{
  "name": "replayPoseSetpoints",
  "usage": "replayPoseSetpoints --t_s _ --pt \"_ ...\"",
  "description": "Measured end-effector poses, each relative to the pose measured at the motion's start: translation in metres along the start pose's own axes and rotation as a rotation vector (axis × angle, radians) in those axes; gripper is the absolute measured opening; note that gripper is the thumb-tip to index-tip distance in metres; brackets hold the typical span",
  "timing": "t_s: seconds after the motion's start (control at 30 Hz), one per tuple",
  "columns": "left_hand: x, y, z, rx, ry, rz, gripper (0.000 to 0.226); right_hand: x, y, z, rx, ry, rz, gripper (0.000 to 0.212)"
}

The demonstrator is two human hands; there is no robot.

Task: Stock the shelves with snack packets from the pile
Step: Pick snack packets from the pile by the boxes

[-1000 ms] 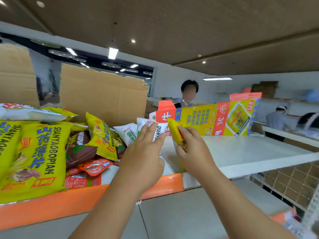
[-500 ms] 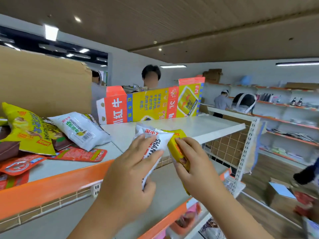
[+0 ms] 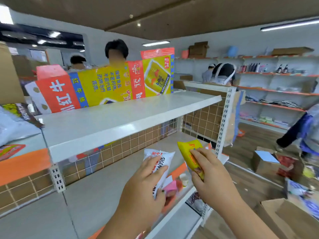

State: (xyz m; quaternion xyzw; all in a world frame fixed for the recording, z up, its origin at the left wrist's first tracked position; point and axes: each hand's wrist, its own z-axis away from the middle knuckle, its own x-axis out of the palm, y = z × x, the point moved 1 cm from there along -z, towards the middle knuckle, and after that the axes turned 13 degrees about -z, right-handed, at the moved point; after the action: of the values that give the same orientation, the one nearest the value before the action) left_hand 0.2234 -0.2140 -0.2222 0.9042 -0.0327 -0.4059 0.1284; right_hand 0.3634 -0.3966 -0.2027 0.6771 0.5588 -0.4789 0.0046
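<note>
Carried from pile (image 3: pixel 12 130) at 9 o'clock, lowered past top shelf (image 3: pixel 120 121) toward lower shelf (image 3: pixel 103 185): white snack packet (image 3: pixel 162 156), gripped in left hand (image 3: pixel 143 187), 6 o'clock; yellow snack packet (image 3: pixel 189 147), pinched in right hand (image 3: pixel 210 178), 5 o'clock; both unplaced, stocking pending.
</note>
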Motion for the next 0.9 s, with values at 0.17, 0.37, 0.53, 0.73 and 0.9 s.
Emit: replayPoseSetpoints --t_s 0.17,0.37,0.53,0.73,0.9 --pt "0.044 0.040 -0.020 -0.027 -0.027 -0.002 0.058 -0.015 0.058 0.002 0.041 -0.070 -0.009 0.058" --pt "0.094 0.092 -0.048 -0.101 -0.047 0.047 0.050 -0.030 0.128 0.006 0.081 -0.125 -0.048 0.056" --pt "0.139 0.102 -0.058 -0.180 -0.141 0.026 0.060 -0.033 0.170 0.001 0.115 -0.154 -0.081 0.057" --pt "0.176 0.084 -0.075 -0.261 -0.182 -0.026 0.061 -0.018 0.205 -0.026 0.134 -0.206 -0.087 0.055" --pt "0.206 0.049 -0.094 -0.349 -0.157 -0.014 0.059 0.009 0.226 -0.063 0.133 -0.278 -0.069 0.060"
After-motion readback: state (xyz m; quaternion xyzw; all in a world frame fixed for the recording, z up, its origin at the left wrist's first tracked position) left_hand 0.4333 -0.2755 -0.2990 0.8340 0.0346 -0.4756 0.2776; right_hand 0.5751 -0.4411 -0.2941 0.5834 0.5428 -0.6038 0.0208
